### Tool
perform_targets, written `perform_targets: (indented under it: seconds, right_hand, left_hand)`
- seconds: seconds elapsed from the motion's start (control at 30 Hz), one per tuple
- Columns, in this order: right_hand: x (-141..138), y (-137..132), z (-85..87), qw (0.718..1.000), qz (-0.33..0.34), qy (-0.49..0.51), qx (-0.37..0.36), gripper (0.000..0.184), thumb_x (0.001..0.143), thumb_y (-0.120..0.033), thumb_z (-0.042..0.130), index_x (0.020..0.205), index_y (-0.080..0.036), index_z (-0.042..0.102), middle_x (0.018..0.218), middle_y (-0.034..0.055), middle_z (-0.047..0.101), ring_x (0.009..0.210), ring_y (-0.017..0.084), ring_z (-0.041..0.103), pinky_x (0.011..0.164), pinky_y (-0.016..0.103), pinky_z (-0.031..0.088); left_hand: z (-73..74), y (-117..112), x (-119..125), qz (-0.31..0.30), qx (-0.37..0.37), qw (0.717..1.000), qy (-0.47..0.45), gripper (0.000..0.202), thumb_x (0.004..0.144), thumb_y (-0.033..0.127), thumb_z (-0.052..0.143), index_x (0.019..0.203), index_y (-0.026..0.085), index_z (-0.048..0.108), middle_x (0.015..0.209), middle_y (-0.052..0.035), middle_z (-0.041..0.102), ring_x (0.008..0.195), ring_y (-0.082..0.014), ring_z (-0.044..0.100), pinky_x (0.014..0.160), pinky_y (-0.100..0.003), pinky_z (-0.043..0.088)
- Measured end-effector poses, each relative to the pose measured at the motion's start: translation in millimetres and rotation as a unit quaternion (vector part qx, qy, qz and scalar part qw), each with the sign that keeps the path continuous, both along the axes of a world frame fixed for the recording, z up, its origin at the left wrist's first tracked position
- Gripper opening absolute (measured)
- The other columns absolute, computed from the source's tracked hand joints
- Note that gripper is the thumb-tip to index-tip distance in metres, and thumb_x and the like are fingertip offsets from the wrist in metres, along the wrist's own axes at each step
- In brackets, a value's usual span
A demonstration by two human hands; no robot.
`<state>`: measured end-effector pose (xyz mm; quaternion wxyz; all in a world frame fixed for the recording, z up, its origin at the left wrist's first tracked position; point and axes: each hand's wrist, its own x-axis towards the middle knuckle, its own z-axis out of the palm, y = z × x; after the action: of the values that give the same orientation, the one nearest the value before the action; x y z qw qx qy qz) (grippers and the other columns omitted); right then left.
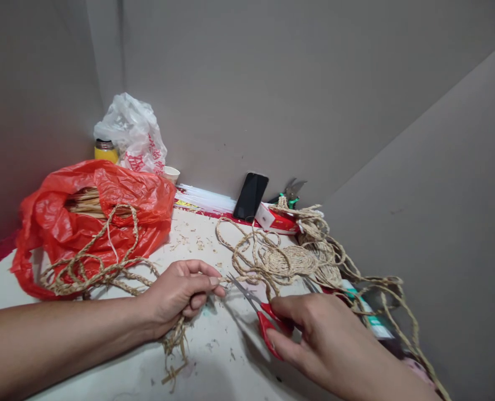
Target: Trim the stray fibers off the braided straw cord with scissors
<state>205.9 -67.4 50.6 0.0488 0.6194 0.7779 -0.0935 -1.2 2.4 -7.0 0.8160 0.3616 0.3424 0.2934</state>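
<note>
My left hand (180, 292) pinches a braided straw rope (105, 267) between thumb and fingers, with loose frayed ends hanging below the palm. My right hand (314, 334) grips red-handled scissors (256, 309), whose open blades point at the rope just right of my left fingertips. The rope runs on to a coiled oval straw mat (291, 259) and tangled loops behind it.
A red plastic bag (63, 223) with straw stalks lies at the left, a white bag (134, 133) and a yellow jar (106, 150) behind it. A black phone (251, 196) leans on the grey wall beside green pliers (289, 196). Straw scraps litter the white table (214, 356).
</note>
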Motion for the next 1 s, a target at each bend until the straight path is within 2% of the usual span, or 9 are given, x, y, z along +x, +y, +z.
perform_targets:
  seconds: [0.13,0.23,0.43,0.53,0.77,1.0]
  right_hand:
    - [-4.3,-4.0,-0.3,1.0,-0.006,-0.018,0.006,0.026,0.08,-0.032,0.048,0.057,-0.02,0.048,0.052,-0.0011,0.052,0.045,0.01,0.038,0.049,0.027,0.017]
    - [-5.6,-5.1,-1.8,1.0,-0.013,-0.022,0.013,0.025,0.079,-0.032,0.048,0.057,-0.021,0.05,0.052,-0.0006,0.054,0.045,0.011,0.039,0.049,0.027,0.017]
    - [-5.0,-5.5,-1.7,0.999,-0.004,-0.033,0.013,0.025,0.078,-0.033,0.049,0.057,-0.021,0.05,0.052,-0.0003,0.055,0.046,0.011,0.037,0.05,0.027,0.017]
    - [-5.2,-6.5,-2.3,1.0,-0.003,-0.028,0.005,0.025,0.079,-0.035,0.05,0.058,-0.021,0.051,0.053,0.0001,0.056,0.046,0.011,0.038,0.049,0.027,0.017]
    - [-9.2,-5.7,-7.5,1.0,-0.006,-0.019,0.023,0.023,0.076,-0.034,0.053,0.058,-0.02,0.052,0.051,-0.0003,0.054,0.046,0.011,0.038,0.049,0.028,0.014]
    - [-12.6,-2.6,-9.0,0.999,-0.004,-0.016,0.029,0.025,0.076,-0.034,0.051,0.056,-0.02,0.05,0.049,-0.0007,0.052,0.044,0.01,0.033,0.05,0.028,0.015]
  left_hand:
    - [-0.8,0.8,-0.5,-0.006,0.007,1.0,0.005,0.019,0.071,0.019,0.067,0.084,0.012,0.056,0.08,-0.0076,0.07,0.038,0.0006,0.03,0.036,-0.016,0.014]
    - [-1.7,0.9,-0.7,-0.012,0.019,1.0,0.006,0.021,0.072,0.02,0.068,0.087,0.013,0.055,0.08,-0.0073,0.07,0.038,0.0003,0.03,0.036,-0.015,0.016]
    - [-2.4,-3.8,-0.7,0.0,0.124,0.991,0.049,0.028,0.076,0.03,0.067,0.094,0.02,0.047,0.067,0.0039,0.064,0.036,-0.0016,0.033,0.034,-0.014,0.026]
    - [-1.0,-5.8,-1.1,0.007,0.156,0.985,0.068,0.029,0.078,0.031,0.066,0.097,0.021,0.046,0.066,0.0066,0.06,0.038,-0.0013,0.037,0.036,-0.013,0.029]
    - [2.8,-6.2,-1.4,-0.007,0.15,0.986,0.071,0.037,0.075,0.033,0.068,0.102,0.023,0.046,0.073,0.0057,0.058,0.039,-0.0025,0.04,0.034,-0.015,0.03]
    - [1.5,-5.6,-0.6,-0.003,0.143,0.988,0.067,0.039,0.073,0.031,0.069,0.103,0.022,0.045,0.072,0.006,0.057,0.039,-0.0024,0.041,0.034,-0.014,0.031]
